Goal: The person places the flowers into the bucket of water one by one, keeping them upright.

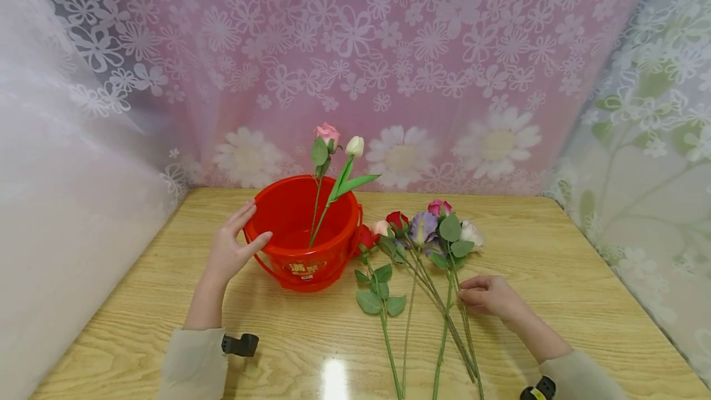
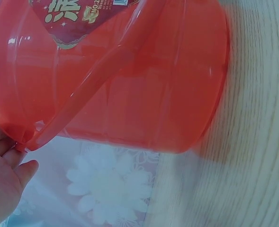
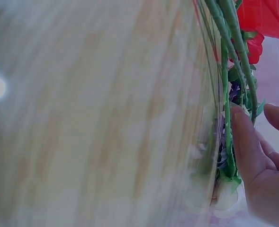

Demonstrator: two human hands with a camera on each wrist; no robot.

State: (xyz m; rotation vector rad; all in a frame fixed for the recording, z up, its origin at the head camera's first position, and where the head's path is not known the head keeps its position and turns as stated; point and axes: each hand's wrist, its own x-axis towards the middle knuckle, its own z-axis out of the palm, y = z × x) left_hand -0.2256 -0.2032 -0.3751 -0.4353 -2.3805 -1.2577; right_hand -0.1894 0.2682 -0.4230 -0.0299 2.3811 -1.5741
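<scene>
The left hand [image 1: 230, 245], fingers loosely extended, rests on the bucket [image 1: 302, 253] (a rose [image 1: 326, 134] and a tulip [image 1: 355, 147] lean inside); the right hand [image 1: 491, 296], thumb and fingers parted, is at a stem [image 1: 468, 332].

Red bucket [image 1: 334, 259] w/ gold lettering [image 1: 305, 268], pink rose [image 1: 328, 133], off-wht tulip [image 1: 355, 146], wood-grain tbl [image 1: 289, 338], pink floral backdrop [image 1: 355, 36]

Room in bucket [image 1: 333, 261] beside two stems [image 1: 320, 224]
</scene>
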